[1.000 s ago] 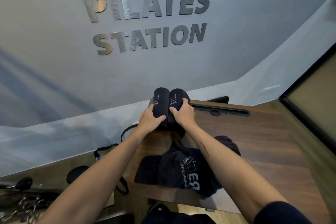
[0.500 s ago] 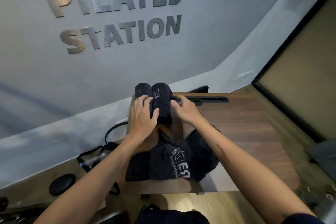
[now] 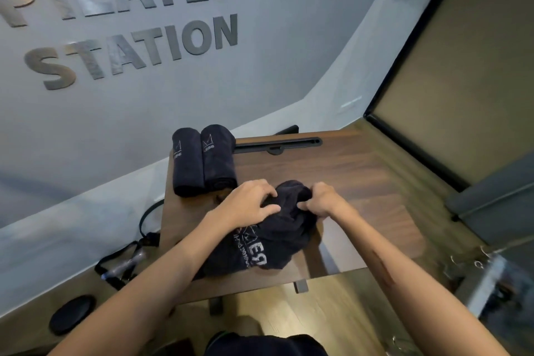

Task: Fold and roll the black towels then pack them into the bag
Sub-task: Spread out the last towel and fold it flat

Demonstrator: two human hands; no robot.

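Left hand: the left hand (image 3: pixel 250 203) lies on top of the crumpled black towel (image 3: pixel 271 235), fingers bent, tips pressing into a fold of the cloth at its far edge.
Right hand: the right hand (image 3: pixel 323 200) is closed into a fist around a bunch of the same towel, knuckles up, just beside the left hand.
Gap between hands: narrow; a ridge of cloth rises between them.
Writing, wall: raised metal letters on the grey wall (image 3: pixel 144 101) read "STATION" (image 3: pixel 135 52); above it a line reads "LATES", its start cut off by the frame edge.
Writing, towels: pale print on the crumpled towel, seen upside down and partly folded under; not readable in full. Each rolled towel bears a small crown-like mark with tiny letters under it, too small to read.
Crumpled towel: loose, unfolded heap at the near middle of the wooden table (image 3: pixel 361 182).
Rolled towels: two rolled towels (image 3: pixel 203 163) lie side by side, touching, at the far left corner of the table, well apart from the hands.
Table fitting: a black slot (image 3: pixel 277 144) runs along the far edge.
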